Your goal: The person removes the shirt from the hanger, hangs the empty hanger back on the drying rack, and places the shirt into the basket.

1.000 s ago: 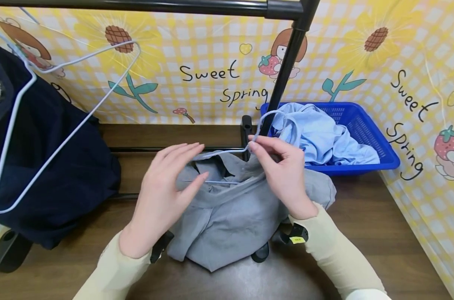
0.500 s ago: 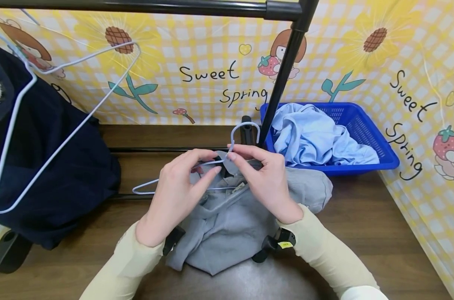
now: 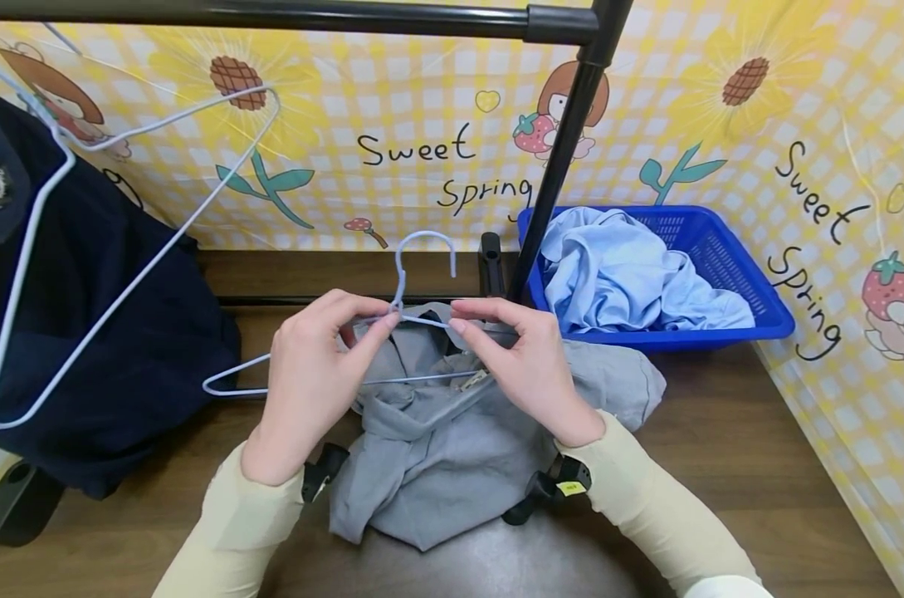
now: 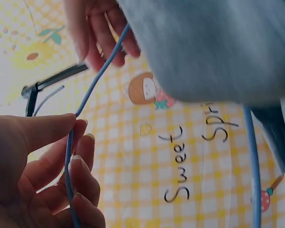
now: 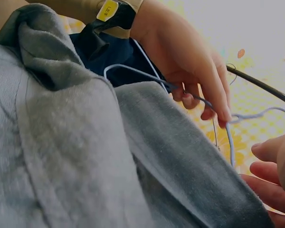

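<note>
A light-blue wire hanger (image 3: 425, 237) stands hook up over a grey collared shirt (image 3: 452, 448), its right part inside the neck opening and its left corner sticking out past the cloth. Thumb and fingers of my left hand (image 3: 310, 365) pinch the wire just below the hook; the left wrist view shows the wire (image 4: 92, 90) passing between them. Beside the hanger's right shoulder is my right hand (image 3: 526, 357), thumb and forefinger apart with the wire end between them. In the right wrist view the shirt collar (image 5: 175, 137) hides part of the hanger.
A second wire hanger (image 3: 138, 262) hangs at the left in front of a dark navy garment (image 3: 123, 349). Overhead runs a black clothes rail (image 3: 310, 15), with its upright post (image 3: 564, 166) on the right. A blue basket (image 3: 720, 332) with light-blue cloth (image 3: 616, 266) stands behind it.
The hanger has shifted left, its left corner coming out of the shirt. My left hand has taken hold below the hook; my right hand has let go of the neck and moved along the shoulder.
</note>
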A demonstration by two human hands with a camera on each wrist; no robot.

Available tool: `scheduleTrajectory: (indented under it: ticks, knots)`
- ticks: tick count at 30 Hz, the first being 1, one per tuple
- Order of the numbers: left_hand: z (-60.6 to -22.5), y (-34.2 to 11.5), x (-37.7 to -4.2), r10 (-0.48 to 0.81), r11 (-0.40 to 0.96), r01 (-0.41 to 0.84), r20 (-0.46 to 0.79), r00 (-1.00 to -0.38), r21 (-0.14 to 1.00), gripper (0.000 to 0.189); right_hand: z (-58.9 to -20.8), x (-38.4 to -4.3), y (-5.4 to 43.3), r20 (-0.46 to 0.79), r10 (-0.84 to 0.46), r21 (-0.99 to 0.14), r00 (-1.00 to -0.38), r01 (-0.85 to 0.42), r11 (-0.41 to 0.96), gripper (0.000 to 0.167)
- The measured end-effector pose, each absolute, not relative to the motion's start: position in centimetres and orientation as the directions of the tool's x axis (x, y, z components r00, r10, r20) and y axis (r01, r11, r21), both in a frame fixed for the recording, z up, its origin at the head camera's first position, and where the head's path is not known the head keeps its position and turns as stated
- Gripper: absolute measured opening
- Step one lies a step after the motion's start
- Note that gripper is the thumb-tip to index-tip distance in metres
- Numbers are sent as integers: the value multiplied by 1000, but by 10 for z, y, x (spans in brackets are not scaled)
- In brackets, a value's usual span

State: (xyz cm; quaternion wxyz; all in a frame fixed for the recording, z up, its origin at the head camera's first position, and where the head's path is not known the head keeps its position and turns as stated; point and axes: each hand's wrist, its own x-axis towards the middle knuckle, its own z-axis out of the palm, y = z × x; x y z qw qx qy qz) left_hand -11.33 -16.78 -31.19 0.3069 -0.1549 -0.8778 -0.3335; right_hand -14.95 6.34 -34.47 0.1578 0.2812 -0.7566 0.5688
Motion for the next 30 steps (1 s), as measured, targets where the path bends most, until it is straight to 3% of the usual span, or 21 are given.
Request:
scheduleTrajectory:
  ticks: [13, 19, 30]
  knots:
    - [-314, -208, -123, -65, 714, 383, 600, -797, 586, 12, -355, -154, 70, 488, -245, -799, -838, -542, 261, 21]
    - [-318, -232, -130, -153, 750, 228, 499, -853, 621, 25, -360, -157, 72, 453, -262, -802, -852, -518, 297, 22]
    - [-333, -284, -138, -202, 742, 64, 314, -928, 667, 32, -360, -162, 73, 416, -302, -799, -858, -503, 330, 22]
